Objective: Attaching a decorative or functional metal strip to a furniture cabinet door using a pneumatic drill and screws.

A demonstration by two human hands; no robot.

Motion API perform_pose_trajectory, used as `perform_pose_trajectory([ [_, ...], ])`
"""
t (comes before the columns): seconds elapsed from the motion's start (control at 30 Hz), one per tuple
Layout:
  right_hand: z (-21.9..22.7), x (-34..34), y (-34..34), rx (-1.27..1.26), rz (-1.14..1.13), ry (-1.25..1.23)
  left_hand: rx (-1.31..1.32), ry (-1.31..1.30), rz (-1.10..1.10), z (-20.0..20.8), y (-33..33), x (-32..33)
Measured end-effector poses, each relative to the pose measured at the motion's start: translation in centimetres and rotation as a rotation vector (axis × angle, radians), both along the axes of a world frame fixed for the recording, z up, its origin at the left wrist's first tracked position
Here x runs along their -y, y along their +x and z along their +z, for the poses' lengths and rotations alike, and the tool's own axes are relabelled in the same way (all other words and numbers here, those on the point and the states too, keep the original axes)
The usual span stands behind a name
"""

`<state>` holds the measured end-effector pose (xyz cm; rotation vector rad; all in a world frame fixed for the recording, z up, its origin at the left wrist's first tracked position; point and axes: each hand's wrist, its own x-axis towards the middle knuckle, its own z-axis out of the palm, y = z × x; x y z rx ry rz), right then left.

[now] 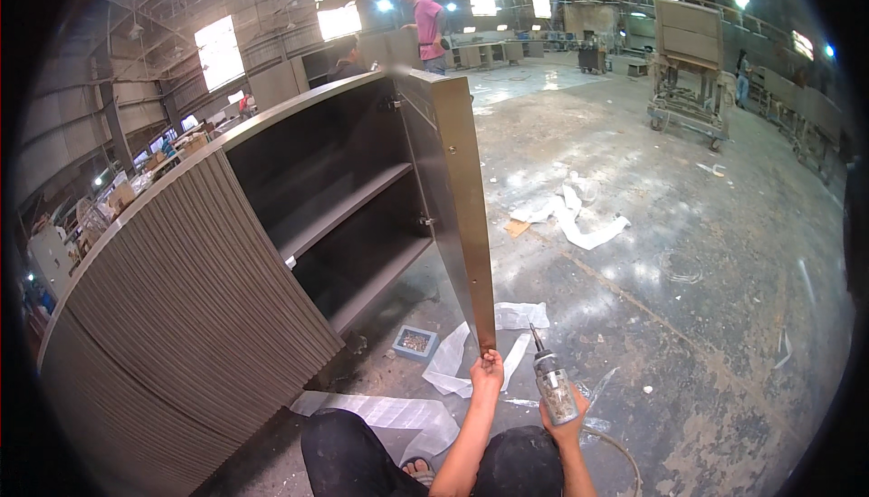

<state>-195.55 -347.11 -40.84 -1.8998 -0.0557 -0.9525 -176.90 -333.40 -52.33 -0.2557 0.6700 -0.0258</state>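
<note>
A dark cabinet with a ribbed, curved front stands at the left, its door swung out toward me. My left hand is closed at the lower end of that door, fingers bent against its edge; whether a small part is also between them is hidden. In my right hand is a power screwdriver, its bit pointing up and away, apart from the door. A hose or cord curves over the floor beside that hand. Two shelf spaces show inside the cabinet, and hinges join the door to its side.
A small blue box of tiny metal parts sits on the floor below the cabinet. White wrapping strips lie near my feet, with more wrapping farther off. A wheeled cart stands far right. A person in a pink shirt is behind the cabinet.
</note>
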Motion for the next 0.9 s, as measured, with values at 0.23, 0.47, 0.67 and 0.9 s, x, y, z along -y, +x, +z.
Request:
perform_pose_trajectory([
  [0.23, 0.7, -0.5, 0.1, 0.04, 0.028, -0.018, 0.026, -0.051, 0.016, -0.5, 0.1, -0.4],
  [0.47, 1.1, -0.7, 0.1, 0.056, 0.042, -0.001, 0.033, -0.191, 0.026, -1.2, 0.5, -0.6],
  [0.67, 0.6, -0.7, 0.4, 0.062, 0.01, -0.013, -0.029, -0.091, -0.102, 1.4, -0.4, 0.5],
  [0.9, 0.4, -0.5, 0.1, 0.037, 0.012, 0.006, 0.051, -0.618, -0.279, -0.1, 0.6, -1.0],
])
